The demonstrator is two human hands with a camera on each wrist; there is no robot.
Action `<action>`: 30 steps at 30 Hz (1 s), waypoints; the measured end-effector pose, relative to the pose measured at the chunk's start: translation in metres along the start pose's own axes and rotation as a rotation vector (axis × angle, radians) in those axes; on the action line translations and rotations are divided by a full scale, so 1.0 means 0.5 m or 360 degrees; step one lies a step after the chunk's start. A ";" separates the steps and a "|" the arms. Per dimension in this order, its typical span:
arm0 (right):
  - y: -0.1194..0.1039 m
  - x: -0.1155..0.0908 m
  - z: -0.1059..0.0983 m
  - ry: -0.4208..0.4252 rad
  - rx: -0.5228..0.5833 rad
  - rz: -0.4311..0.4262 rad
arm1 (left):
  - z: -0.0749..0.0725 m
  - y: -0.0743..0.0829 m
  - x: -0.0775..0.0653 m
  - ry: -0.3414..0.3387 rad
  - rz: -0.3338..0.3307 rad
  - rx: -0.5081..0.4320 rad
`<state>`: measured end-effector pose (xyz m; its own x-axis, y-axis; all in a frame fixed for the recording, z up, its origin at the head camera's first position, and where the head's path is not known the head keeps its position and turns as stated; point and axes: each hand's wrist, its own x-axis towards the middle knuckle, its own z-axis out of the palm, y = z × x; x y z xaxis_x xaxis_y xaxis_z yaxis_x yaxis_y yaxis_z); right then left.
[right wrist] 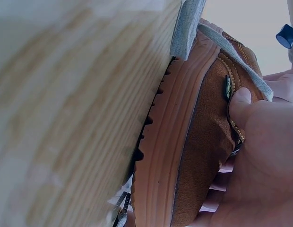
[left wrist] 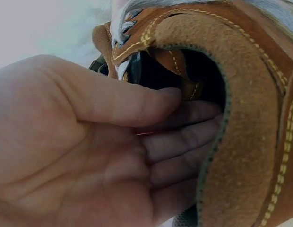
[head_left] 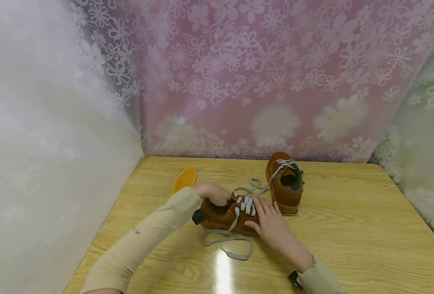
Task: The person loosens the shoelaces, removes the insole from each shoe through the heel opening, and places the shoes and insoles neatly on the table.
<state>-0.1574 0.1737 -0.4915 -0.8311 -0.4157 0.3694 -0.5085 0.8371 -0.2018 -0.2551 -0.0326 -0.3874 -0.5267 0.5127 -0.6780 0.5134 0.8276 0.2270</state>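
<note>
A brown suede shoe (head_left: pixel 223 221) with grey laces lies on its sole at the middle of the table, its opening toward the left. My left hand (head_left: pixel 213 192) reaches into that opening. The left wrist view shows the fingers of this hand (left wrist: pixel 108 146) fairly straight, their tips hidden inside behind the suede collar (left wrist: pixel 245 99). With my right hand (head_left: pixel 276 228) I hold the front of the shoe. Seen from the right wrist, the thumb (right wrist: pixel 240 106) presses the side by a small dark tag (right wrist: pixel 227 88), while the fingers pass over the top.
The matching brown shoe (head_left: pixel 288 200) stands behind and to the right, laces loose. An orange-yellow insole (head_left: pixel 184 180) lies at the back left, partly behind my left sleeve (head_left: pixel 151 232). A loose grey lace end (head_left: pixel 239 257) curls on the wooden table (head_left: pixel 349 228) in front. Flowered curtains (head_left: pixel 276 81) enclose the table.
</note>
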 end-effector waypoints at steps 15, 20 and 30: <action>0.003 -0.001 0.000 -0.0037 0.0016 0.0025 | -0.032 -0.003 -0.003 -0.0199 0.0117 0.0136; 0.002 -0.002 -0.002 -0.0035 0.0015 0.0029 | -0.034 -0.004 0.000 -0.0235 0.0161 0.0171; -0.001 -0.003 0.000 -0.0040 0.0003 0.0039 | -0.043 -0.003 0.013 -0.0281 0.0183 0.0146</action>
<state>-0.1558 0.1739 -0.4917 -0.8487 -0.4041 0.3412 -0.4883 0.8465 -0.2120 -0.2741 -0.0256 -0.3770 -0.3384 0.5480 -0.7650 0.6268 0.7376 0.2511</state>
